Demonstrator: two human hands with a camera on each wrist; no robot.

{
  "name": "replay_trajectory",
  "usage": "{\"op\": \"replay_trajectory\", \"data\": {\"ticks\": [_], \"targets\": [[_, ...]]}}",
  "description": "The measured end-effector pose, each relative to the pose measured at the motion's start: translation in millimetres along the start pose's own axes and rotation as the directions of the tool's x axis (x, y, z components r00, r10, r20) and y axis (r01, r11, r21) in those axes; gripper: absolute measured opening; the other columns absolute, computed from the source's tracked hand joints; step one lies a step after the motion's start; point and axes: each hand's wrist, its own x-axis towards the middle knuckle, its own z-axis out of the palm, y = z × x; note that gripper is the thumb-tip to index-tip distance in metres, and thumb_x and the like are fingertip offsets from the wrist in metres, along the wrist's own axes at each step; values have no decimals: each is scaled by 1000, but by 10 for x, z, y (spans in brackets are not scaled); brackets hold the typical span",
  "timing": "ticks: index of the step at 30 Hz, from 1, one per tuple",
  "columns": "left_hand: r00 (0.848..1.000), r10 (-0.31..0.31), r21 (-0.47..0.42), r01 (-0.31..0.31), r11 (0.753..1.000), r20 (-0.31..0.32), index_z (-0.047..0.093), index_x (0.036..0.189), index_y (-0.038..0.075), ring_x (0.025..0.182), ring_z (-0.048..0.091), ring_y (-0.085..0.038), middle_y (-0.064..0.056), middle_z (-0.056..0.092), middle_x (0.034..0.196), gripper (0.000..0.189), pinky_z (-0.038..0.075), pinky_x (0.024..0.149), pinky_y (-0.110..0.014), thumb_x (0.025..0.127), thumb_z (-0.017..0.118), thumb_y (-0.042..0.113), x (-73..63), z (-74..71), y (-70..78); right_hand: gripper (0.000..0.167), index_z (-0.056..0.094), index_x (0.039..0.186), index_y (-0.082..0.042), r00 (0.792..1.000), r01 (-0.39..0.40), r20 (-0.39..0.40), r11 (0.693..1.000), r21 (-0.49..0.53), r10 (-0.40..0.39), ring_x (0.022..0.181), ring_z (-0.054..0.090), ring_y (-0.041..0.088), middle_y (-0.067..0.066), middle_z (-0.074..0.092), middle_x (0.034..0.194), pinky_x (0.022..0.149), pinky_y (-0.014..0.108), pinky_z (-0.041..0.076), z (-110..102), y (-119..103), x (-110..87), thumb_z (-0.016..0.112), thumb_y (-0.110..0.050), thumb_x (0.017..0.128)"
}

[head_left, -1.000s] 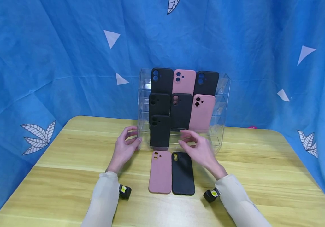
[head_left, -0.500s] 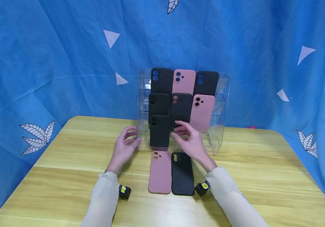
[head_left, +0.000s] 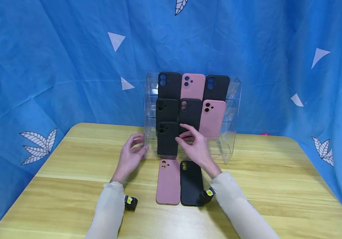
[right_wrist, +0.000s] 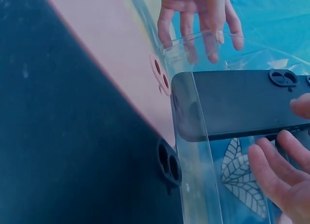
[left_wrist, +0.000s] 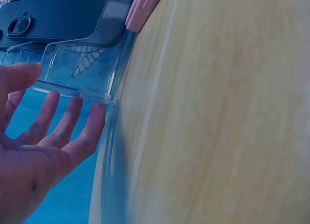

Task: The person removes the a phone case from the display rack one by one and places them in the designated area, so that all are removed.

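Note:
A black phone case [head_left: 167,141] stands in the bottom tier of a clear acrylic display rack [head_left: 233,132]. My right hand [head_left: 195,146] is at that case's right edge, its thumb tip right at the front and its fingers loosely bent behind. In the right wrist view, the right fingers [right_wrist: 278,171] lie along the edge of the case [right_wrist: 232,103]. My left hand [head_left: 131,156] touches the rack's left side; in the left wrist view its fingertips [left_wrist: 97,112] meet the clear side wall, with the thumb near the front lip.
Higher tiers hold black cases [head_left: 217,87] and pink cases [head_left: 213,119]. On the wooden table [head_left: 278,186], a pink case [head_left: 168,182] and a black case [head_left: 191,182] lie side by side before the rack. A blue curtain [head_left: 69,66] hangs behind.
My right hand has moved left and slightly up, from the bottom tier's middle to the right edge of the black case. The left hand keeps its place at the rack's side.

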Motion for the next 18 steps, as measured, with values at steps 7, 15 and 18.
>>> {"op": "replay_trajectory", "data": {"ticks": [7,15,18], "targets": [[1000,0,4,0,1000,-3,53,138,20,123,66,-35,-13,59,139,43,63,80,-41,98,66,9,-5,-3,6,48,63,137,-11,998,16,-54,999,47,-14,88,76,35,20,71,98,85,50,63,77,2,3,77,-6,91],[1000,-10,-4,10,1000,-5,53,137,20,124,65,-35,-14,59,140,43,63,80,-41,98,67,9,-6,-1,12,46,66,134,-12,997,26,-80,997,67,-20,88,74,32,18,69,99,87,45,63,117,50,9,76,-1,90],[1000,-15,-2,15,1000,-5,53,138,20,124,65,-35,-14,58,140,43,63,82,-43,98,67,10,-8,-1,3,45,66,134,-12,997,29,-77,994,104,-21,89,73,32,18,69,102,85,33,63,115,63,-3,74,0,91]]}}
